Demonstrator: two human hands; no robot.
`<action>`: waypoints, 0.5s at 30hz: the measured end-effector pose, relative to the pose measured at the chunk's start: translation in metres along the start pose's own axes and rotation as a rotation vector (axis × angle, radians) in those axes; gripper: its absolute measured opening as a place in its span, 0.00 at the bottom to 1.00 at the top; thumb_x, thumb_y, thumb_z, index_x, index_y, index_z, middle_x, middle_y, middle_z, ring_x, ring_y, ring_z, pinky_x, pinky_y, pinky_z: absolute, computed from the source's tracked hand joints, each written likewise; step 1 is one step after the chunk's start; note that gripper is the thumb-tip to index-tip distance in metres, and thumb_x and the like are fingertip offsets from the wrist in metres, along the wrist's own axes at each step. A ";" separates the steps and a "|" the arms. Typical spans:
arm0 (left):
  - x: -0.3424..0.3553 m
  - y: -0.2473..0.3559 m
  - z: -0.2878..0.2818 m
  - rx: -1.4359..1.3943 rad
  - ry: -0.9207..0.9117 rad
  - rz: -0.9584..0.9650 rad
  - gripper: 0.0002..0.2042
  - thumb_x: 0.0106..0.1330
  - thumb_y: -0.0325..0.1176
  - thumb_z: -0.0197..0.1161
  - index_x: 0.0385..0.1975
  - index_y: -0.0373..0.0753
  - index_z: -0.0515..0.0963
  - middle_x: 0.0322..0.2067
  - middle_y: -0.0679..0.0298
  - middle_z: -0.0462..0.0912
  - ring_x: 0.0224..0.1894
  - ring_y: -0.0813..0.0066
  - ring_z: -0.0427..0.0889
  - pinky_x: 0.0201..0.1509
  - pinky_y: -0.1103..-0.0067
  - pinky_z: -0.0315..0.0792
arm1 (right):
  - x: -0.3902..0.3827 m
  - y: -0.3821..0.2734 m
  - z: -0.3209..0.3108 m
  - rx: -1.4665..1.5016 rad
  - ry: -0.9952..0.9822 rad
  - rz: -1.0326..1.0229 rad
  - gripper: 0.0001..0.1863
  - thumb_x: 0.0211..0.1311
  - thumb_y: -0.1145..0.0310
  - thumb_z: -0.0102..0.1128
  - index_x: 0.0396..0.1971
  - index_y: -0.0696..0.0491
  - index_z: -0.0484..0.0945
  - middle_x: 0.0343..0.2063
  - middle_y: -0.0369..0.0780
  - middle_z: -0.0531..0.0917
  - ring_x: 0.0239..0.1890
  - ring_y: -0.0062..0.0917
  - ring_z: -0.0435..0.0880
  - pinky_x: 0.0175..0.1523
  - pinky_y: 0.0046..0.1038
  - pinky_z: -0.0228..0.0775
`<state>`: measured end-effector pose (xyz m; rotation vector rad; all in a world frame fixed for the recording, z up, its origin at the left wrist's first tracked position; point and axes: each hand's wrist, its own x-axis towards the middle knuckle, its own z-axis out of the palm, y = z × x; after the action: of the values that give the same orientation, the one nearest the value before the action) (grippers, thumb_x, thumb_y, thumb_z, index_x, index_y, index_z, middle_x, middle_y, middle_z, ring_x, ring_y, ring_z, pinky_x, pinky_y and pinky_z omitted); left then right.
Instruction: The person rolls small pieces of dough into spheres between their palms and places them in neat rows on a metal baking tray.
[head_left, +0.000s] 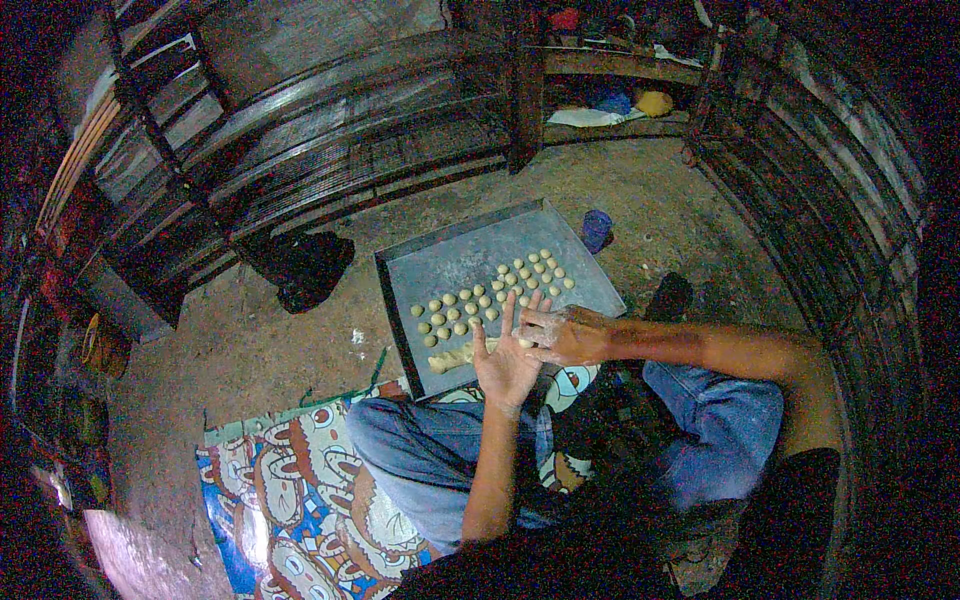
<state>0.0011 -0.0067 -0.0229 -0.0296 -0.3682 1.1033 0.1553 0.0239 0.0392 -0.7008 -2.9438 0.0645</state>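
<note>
My left hand (pixel 508 372) is held palm up over the near side of a metal baking tray (pixel 440 262), its fingers spread. Across that palm lies my right hand (pixel 578 337), fingers stretched out and dusted white. A small pale dough piece (pixel 525 343) shows between the two hands, partly covered by the right fingers. Rows of small round dough balls (pixel 452 313) sit on the tray, some hidden behind my hands. Nearer me, a long lumpy strip of dough (pixel 450 358) rests along the tray's front part and runs behind my left hand.
The tray stands on a bare floor (pixel 250 345). A purple cup (pixel 597 230) is beyond its right edge, a black plastic bag (pixel 312 268) to its left. Under my legs spreads a cartoon-printed mat (pixel 300 480). Dark slatted furniture (pixel 370 140) lines the far side.
</note>
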 end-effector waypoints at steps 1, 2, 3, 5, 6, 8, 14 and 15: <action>0.001 -0.003 0.001 -0.003 -0.004 -0.001 0.38 0.70 0.64 0.42 0.72 0.45 0.51 0.73 0.52 0.49 0.75 0.52 0.48 0.71 0.55 0.57 | -0.001 0.002 0.001 -0.040 0.003 -0.037 0.15 0.62 0.62 0.54 0.43 0.55 0.77 0.47 0.45 0.75 0.56 0.42 0.73 0.38 0.37 0.83; 0.003 -0.006 0.002 -0.008 -0.010 -0.004 0.38 0.69 0.64 0.42 0.72 0.46 0.51 0.73 0.52 0.49 0.75 0.52 0.48 0.71 0.55 0.57 | -0.003 0.003 0.001 -0.082 0.004 -0.073 0.15 0.62 0.62 0.54 0.43 0.55 0.77 0.47 0.45 0.76 0.56 0.42 0.73 0.38 0.36 0.83; 0.002 -0.005 0.001 -0.034 -0.023 -0.008 0.38 0.69 0.64 0.42 0.73 0.46 0.51 0.73 0.52 0.49 0.75 0.52 0.48 0.71 0.55 0.57 | -0.001 0.003 0.006 -0.036 0.004 -0.025 0.15 0.61 0.62 0.54 0.43 0.55 0.78 0.47 0.45 0.76 0.56 0.42 0.72 0.39 0.35 0.83; 0.001 -0.002 0.000 -0.090 -0.051 -0.019 0.38 0.69 0.64 0.42 0.73 0.46 0.51 0.73 0.52 0.49 0.75 0.52 0.48 0.71 0.55 0.56 | 0.002 0.001 0.013 0.052 0.000 0.076 0.16 0.60 0.62 0.54 0.42 0.56 0.79 0.46 0.45 0.76 0.57 0.41 0.71 0.41 0.33 0.83; 0.000 -0.001 -0.001 -0.085 -0.056 -0.019 0.38 0.69 0.64 0.42 0.73 0.46 0.51 0.73 0.52 0.49 0.75 0.52 0.48 0.71 0.55 0.57 | 0.003 0.004 0.015 0.033 -0.017 0.031 0.16 0.59 0.62 0.55 0.42 0.56 0.79 0.46 0.45 0.76 0.57 0.41 0.71 0.43 0.33 0.82; -0.001 -0.001 -0.003 -0.081 -0.070 -0.021 0.38 0.69 0.64 0.42 0.73 0.47 0.51 0.73 0.52 0.49 0.75 0.53 0.48 0.70 0.55 0.57 | 0.003 0.009 0.015 -0.011 -0.052 -0.053 0.16 0.58 0.62 0.55 0.41 0.55 0.79 0.46 0.46 0.76 0.58 0.40 0.70 0.48 0.35 0.80; -0.004 0.006 -0.013 -0.079 -0.053 -0.011 0.36 0.71 0.63 0.39 0.73 0.46 0.52 0.73 0.53 0.50 0.75 0.53 0.48 0.71 0.56 0.56 | 0.008 0.008 0.013 0.071 0.019 -0.092 0.16 0.58 0.63 0.56 0.43 0.55 0.79 0.46 0.47 0.77 0.57 0.42 0.72 0.59 0.43 0.70; -0.003 0.004 -0.015 -0.099 -0.061 -0.023 0.36 0.71 0.63 0.38 0.73 0.46 0.52 0.73 0.53 0.50 0.75 0.53 0.47 0.71 0.56 0.55 | 0.007 0.007 0.010 0.128 0.034 -0.077 0.15 0.58 0.64 0.57 0.42 0.56 0.78 0.45 0.48 0.76 0.55 0.43 0.73 0.58 0.42 0.71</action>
<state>0.0006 -0.0051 -0.0383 -0.0789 -0.4769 1.0639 0.1516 0.0333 0.0298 -0.5645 -2.8991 0.2300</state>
